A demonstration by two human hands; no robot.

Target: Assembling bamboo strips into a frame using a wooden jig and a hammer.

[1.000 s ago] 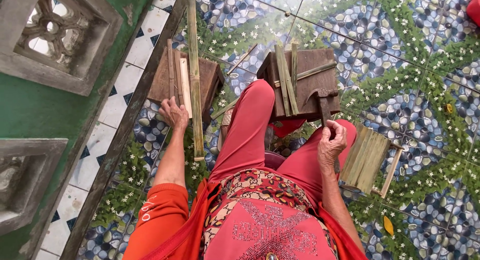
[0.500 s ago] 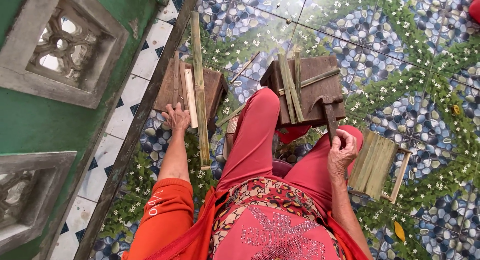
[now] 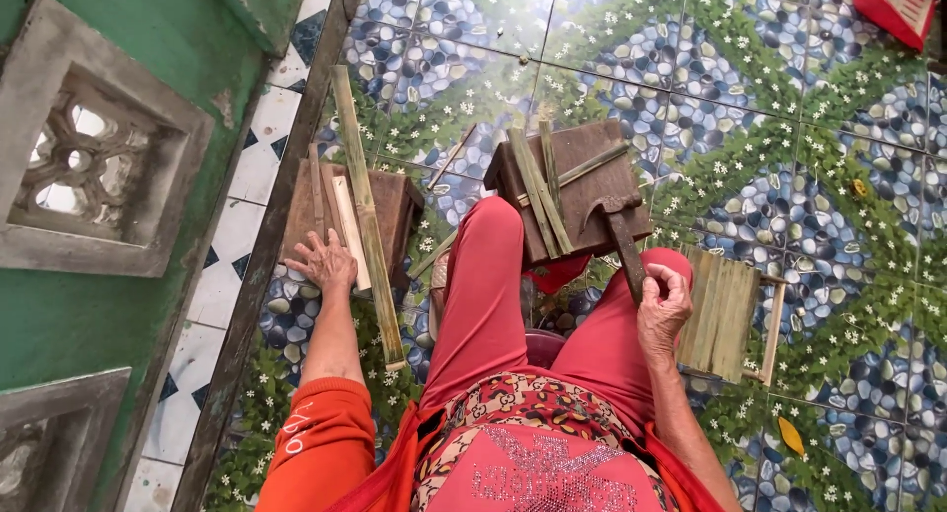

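Note:
My left hand (image 3: 323, 260) rests with spread fingers on the near edge of a low brown wooden block (image 3: 391, 208) at the left, beside a pale bamboo slat (image 3: 349, 231). A long green bamboo strip (image 3: 367, 216) lies across that block and reaches down to the floor. My right hand (image 3: 663, 303) is closed around the dark handle of a cleaver-like knife (image 3: 621, 231), whose head sits on a second wooden block (image 3: 582, 186). Several green bamboo strips (image 3: 538, 191) lie on this second block. My red-trousered legs (image 3: 488, 285) are between the two blocks.
A stack of split bamboo slats (image 3: 723, 313) lies on the patterned tile floor to the right of my right hand. A green wall with grey ornamental vent blocks (image 3: 89, 147) runs along the left. A red object (image 3: 903, 4) sits at the top right corner.
My left hand has stayed on the left block by the slats. My right hand holds the knife handle the same way. The view has shifted slightly.

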